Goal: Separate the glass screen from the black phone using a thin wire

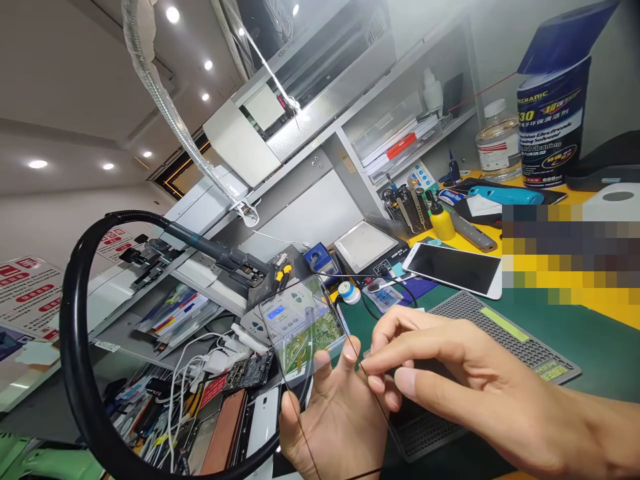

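Note:
A clear glass panel (290, 340) with a thin dark border, the size of a phone screen, stands tilted in front of me. My left hand (340, 430) supports it from behind, thumb by one long edge and fingers by the other, so the palm shows through the glass. At the panel's right edge is my right hand (475, 373), its index fingertip touching the border and its other fingers curled. Below my right hand lies a grey perforated mat (505, 333). Just beyond it rests a white phone (455, 268) with a dark screen.
A black flexible hose (75, 333) arches along the left. A control unit (280, 310) and a heating plate (370, 247) stand behind the panel. Phone parts (220, 433) and cables crowd the lower left. A yellow bottle (441, 220) and a blue can (553, 127) stand at the back right.

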The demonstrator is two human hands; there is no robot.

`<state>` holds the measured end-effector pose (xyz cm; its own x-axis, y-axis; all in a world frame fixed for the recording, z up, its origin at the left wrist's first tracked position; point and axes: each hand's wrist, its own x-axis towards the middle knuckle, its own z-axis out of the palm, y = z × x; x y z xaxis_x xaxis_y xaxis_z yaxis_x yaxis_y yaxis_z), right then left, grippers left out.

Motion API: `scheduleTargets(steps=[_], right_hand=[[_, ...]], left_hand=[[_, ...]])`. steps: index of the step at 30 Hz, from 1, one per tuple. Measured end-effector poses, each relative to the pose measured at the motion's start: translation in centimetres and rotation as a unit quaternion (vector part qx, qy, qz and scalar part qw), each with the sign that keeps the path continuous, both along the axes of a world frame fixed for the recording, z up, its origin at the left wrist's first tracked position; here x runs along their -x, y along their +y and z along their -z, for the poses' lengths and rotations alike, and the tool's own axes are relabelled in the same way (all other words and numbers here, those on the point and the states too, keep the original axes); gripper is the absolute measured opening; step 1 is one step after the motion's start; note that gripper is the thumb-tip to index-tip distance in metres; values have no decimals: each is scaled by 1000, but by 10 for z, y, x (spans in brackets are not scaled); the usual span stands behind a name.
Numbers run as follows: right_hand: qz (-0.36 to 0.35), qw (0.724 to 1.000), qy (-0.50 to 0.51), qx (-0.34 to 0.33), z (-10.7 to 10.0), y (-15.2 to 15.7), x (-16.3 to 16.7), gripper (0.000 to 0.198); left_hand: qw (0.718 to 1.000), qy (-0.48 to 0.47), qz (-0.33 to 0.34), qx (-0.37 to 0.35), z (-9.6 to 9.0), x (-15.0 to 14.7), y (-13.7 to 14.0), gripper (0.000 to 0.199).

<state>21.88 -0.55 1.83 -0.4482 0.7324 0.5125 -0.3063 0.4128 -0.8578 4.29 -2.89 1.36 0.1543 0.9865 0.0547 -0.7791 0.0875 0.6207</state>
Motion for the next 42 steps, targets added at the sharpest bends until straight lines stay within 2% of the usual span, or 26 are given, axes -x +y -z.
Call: scheduleTargets(steps=[3,8,10,13,16,19,22,24,27,31,34,37,42], right_hand=[[1,1000,9,24,0,-1,1,25],[52,997,-33,55,-9,3,3,19],[35,993,-27,106,-13,6,4,20],[-29,981,14,194,-13,10,3,22],[-41,973,34,225,-11,14,-1,24],[15,983,-32,183,-13,17,-7,18],[33,981,-133,135,-19,19,-11,12],[45,979,-166,113,-21,19,-12,10],[68,984,-147,73,-20,16,-12,13],[92,991,-92,5,-15,12,-12,11],[110,991,-67,-39,-15,10,-12,6],[131,985,-53,-94,-14,9,-13,10],[159,962,1,-221,-12,9,-14,21]], left_hand=[[1000,17,6,1,2,2,-1,41],[998,54,18,-25,7,5,-1,47],[997,66,18,-43,8,3,0,49],[994,80,26,-69,8,0,0,47],[985,125,2,-120,8,-3,2,48],[960,205,-71,-175,12,-3,5,47],[934,286,-127,-175,16,-2,8,21],[927,308,-142,-163,19,-3,9,11],[920,307,-167,-177,22,-5,9,12],[892,308,-234,-235,23,-6,10,11],[876,309,-253,-269,22,-7,11,11],[867,304,-268,-288,21,-11,11,12],[864,302,-296,-273,22,-15,7,9]])
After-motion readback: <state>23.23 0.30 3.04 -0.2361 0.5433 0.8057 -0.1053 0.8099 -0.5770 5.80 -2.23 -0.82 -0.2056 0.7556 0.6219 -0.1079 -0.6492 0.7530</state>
